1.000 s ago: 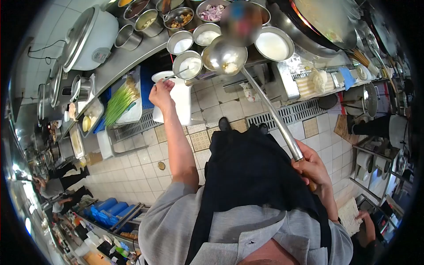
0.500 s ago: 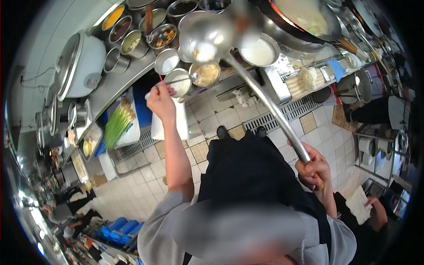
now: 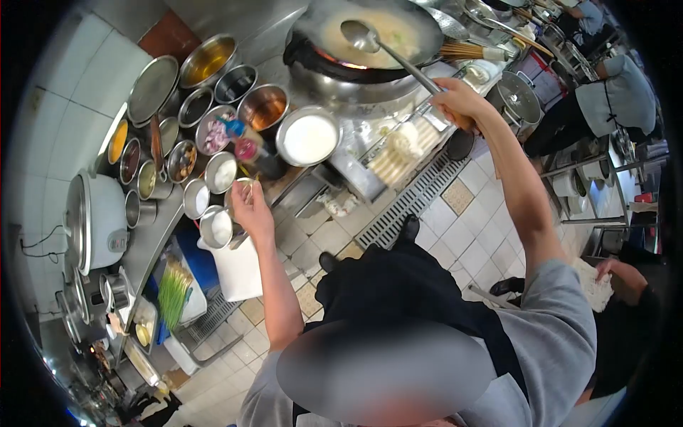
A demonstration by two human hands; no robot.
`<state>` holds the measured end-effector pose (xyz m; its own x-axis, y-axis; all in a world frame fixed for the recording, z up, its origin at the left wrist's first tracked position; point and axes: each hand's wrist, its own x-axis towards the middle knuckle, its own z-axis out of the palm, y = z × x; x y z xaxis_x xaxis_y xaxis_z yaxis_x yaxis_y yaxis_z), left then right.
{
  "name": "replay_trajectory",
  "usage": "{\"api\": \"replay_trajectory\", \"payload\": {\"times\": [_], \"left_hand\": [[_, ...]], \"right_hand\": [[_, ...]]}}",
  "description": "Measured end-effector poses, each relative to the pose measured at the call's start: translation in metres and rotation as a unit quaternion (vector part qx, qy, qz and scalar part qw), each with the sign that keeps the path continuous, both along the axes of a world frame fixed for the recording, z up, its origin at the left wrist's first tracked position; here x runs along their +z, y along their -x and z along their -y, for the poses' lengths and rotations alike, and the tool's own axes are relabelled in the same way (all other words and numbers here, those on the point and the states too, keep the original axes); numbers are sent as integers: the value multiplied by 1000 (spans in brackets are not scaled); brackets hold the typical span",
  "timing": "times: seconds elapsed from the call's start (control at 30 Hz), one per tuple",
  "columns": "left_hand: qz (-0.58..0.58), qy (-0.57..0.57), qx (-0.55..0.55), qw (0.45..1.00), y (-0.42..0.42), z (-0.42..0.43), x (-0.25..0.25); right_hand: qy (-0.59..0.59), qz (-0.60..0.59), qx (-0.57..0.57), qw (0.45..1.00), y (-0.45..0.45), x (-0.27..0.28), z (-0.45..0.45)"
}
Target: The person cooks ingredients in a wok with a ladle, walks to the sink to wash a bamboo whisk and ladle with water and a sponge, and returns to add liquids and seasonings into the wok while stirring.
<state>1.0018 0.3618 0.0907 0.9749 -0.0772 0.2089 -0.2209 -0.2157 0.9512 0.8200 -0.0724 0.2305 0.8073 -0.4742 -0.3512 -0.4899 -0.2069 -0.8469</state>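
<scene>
Ladle (image 3: 361,35) — your right hand (image 3: 459,101) is gripping its handle; the bowl is hanging over the steaming wok (image 3: 304,32). Left hand (image 3: 250,210) — hovering beside a white-filled pot (image 3: 206,228); whether its fingers are pinching anything, I cannot tell. Hazards: slipping grip splashing hot liquid; low wrist tipping that pot.

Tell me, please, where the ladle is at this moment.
In the head view, the ladle is at the top, slightly right of centre: its bowl is over the wok, its handle in the right hand.
</scene>
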Motion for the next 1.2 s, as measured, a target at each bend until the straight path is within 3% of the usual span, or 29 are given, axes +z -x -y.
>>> {"api": "replay_trajectory", "payload": {"times": [0.13, 0.2, 0.3, 0.37, 0.43, 0.57, 0.63, 0.67, 0.73, 0.8, 0.9, 0.93, 1.0, 1.03, 1.1, 1.2], "left_hand": [[37, 72, -10, 997, -20, 70, -28], [31, -54, 99, 993, -20, 88, -28], [-1, -141, 198, 970, -31, 94, -48], [-3, -186, 214, 959, -38, 91, -61], [25, -196, 217, 956, -43, 88, -75], [37, -195, 259, 945, -33, 106, -65], [8, -252, 299, 920, -33, 115, -55], [-8, -280, 319, 905, -31, 119, -51], [23, -301, 336, 892, -34, 117, -57], [5, -287, 329, 900, -35, 115, -56], [-4, -251, 345, 904, -32, 116, -48], [52, -221, 348, 910, -33, 112, -51], [10, -263, 371, 891, -24, 108, -43], [30, -211, 357, 909, -16, 109, -36], [76, -107, 329, 935, 1, 112, -20], [59, -150, 375, 913, 39, 122, 13]], "right_hand": [[84, -91, 15, 992, -21, 2, 68], [99, -65, -38, 992, -35, -18, 84], [65, -30, 27, 997, -40, -51, 118], [39, -18, 86, 995, -26, -59, 142], [-37, -6, 46, 998, 10, -33, 152], [26, -62, 57, 996, 31, -14, 174], [75, -79, 39, 993, 19, -2, 169], [131, -33, 56, 989, 5, -37, 181], [31, -64, 25, 997, -13, -18, 160], [-81, 8, -1, 997, -29, -22, 148], [-312, 31, -27, 949, -27, -35, 154], [-379, 28, -36, 924, -21, -36, 157], [-473, 18, -47, 880, 2, -33, 183], [-496, 19, -53, 866, 13, -26, 199], [-370, -11, -20, 929, 25, -5, 214], [-137, -24, 89, 986, 11, -7, 233]]}}
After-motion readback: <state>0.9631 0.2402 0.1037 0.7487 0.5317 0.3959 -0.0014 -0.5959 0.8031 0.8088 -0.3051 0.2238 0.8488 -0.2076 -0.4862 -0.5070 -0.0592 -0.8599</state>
